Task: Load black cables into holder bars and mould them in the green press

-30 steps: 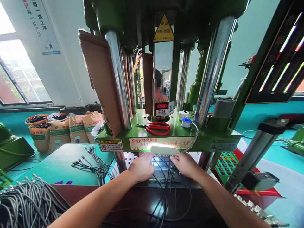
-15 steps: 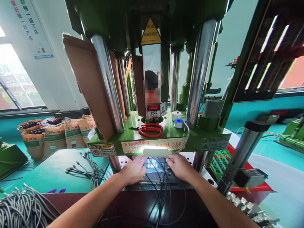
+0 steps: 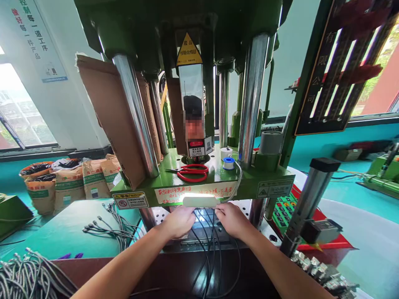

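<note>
Beneath the green press plate, my left hand reaches to the left side of a metal mold. Its fingers are curled, and their tips are partly hidden below a white lamp. My right hand is closed at the mold's right side, thumb towards the middle; whatever it grips cannot be made out. Several black cables run between the hands from the mold and hang down over the front edge.
Red-handled scissors and a blue-rimmed spool lie on the press plate. Bundled cables rest on a table at left, more nearer me. Metal connectors and a button panel are at right.
The camera view has shifted slightly, moving the press a little left in the picture. Both hands stay at the mold, with only slight finger movement.
</note>
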`<act>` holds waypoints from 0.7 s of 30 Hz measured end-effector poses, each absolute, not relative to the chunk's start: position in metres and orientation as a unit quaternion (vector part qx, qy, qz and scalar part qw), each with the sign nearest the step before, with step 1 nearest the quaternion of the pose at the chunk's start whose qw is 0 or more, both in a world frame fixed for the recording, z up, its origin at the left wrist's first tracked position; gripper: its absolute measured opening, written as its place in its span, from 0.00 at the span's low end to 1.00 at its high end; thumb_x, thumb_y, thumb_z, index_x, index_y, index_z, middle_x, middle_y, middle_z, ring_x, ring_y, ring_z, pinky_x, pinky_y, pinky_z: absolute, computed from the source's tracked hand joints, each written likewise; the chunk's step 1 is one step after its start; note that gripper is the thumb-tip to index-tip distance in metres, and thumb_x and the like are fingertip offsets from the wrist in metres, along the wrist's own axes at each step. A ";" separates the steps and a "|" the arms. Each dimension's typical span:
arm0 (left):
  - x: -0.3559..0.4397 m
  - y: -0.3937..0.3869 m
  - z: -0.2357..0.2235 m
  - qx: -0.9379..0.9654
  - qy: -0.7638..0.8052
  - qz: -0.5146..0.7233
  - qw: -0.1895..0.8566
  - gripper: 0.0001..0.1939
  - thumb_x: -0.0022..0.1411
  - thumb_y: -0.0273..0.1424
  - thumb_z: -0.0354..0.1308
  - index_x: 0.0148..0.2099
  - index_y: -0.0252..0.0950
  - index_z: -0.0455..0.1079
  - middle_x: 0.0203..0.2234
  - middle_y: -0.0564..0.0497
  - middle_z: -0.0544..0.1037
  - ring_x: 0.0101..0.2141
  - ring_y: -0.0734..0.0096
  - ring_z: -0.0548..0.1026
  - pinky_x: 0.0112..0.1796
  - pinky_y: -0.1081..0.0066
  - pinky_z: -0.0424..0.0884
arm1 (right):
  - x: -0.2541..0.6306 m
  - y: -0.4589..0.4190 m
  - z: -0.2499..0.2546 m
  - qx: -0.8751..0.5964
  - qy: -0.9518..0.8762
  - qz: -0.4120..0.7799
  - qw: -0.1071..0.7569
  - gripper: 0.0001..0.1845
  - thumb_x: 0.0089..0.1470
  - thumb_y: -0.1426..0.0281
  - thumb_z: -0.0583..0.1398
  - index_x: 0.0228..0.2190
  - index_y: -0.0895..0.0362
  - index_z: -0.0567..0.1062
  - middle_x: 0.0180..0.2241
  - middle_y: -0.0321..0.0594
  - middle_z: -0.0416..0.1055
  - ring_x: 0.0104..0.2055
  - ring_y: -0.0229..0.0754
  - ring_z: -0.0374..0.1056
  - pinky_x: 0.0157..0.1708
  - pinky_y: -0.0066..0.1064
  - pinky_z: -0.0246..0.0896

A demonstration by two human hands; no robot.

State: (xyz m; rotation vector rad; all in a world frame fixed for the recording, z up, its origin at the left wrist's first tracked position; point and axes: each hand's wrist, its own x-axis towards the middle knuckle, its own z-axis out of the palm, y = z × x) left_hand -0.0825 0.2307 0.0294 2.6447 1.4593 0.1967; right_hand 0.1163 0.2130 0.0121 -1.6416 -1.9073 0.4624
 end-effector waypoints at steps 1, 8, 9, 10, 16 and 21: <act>-0.084 0.232 0.029 0.871 0.485 0.063 0.058 0.19 0.61 0.29 0.41 0.49 0.38 0.68 0.47 0.44 0.74 0.47 0.57 0.72 0.48 0.61 0.64 | 0.116 0.213 0.012 -0.614 -0.714 0.173 0.288 0.17 0.55 0.74 0.53 0.38 0.55 0.80 0.40 0.42 0.78 0.44 0.44 0.72 0.44 0.30 0.61; -0.079 0.233 0.037 0.880 0.467 0.057 0.061 0.19 0.62 0.30 0.39 0.45 0.37 0.70 0.44 0.44 0.76 0.45 0.58 0.72 0.47 0.63 0.65 | 0.116 0.216 0.005 -0.623 -0.701 0.165 0.305 0.18 0.55 0.74 0.53 0.43 0.58 0.79 0.43 0.45 0.77 0.47 0.45 0.71 0.47 0.31 0.60; -0.076 0.232 0.037 0.882 0.462 0.059 0.065 0.19 0.63 0.31 0.39 0.46 0.38 0.70 0.44 0.45 0.76 0.45 0.58 0.73 0.46 0.64 0.65 | 0.115 0.216 0.004 -0.624 -0.701 0.165 0.305 0.18 0.55 0.74 0.53 0.43 0.58 0.79 0.43 0.45 0.77 0.47 0.45 0.71 0.47 0.31 0.60; -0.073 0.232 0.037 0.884 0.458 0.062 0.069 0.19 0.63 0.32 0.39 0.47 0.39 0.70 0.44 0.46 0.76 0.45 0.59 0.73 0.46 0.65 0.65 | 0.115 0.216 0.004 -0.623 -0.701 0.166 0.304 0.18 0.55 0.74 0.53 0.42 0.57 0.79 0.43 0.45 0.77 0.47 0.45 0.71 0.47 0.31 0.60; -0.072 0.237 0.032 0.878 0.470 0.048 0.079 0.19 0.64 0.34 0.38 0.42 0.39 0.71 0.43 0.45 0.77 0.44 0.57 0.73 0.46 0.62 0.66 | 0.114 0.217 0.003 -0.622 -0.699 0.177 0.306 0.15 0.55 0.73 0.53 0.37 0.56 0.80 0.38 0.43 0.78 0.43 0.44 0.71 0.43 0.29 0.60; -0.070 0.238 0.034 0.879 0.468 0.038 0.082 0.19 0.64 0.35 0.38 0.39 0.40 0.71 0.39 0.47 0.78 0.40 0.60 0.74 0.43 0.64 0.68 | 0.111 0.218 0.001 -0.649 -0.665 0.185 0.319 0.12 0.53 0.75 0.55 0.37 0.60 0.77 0.34 0.45 0.77 0.41 0.45 0.71 0.40 0.30 0.60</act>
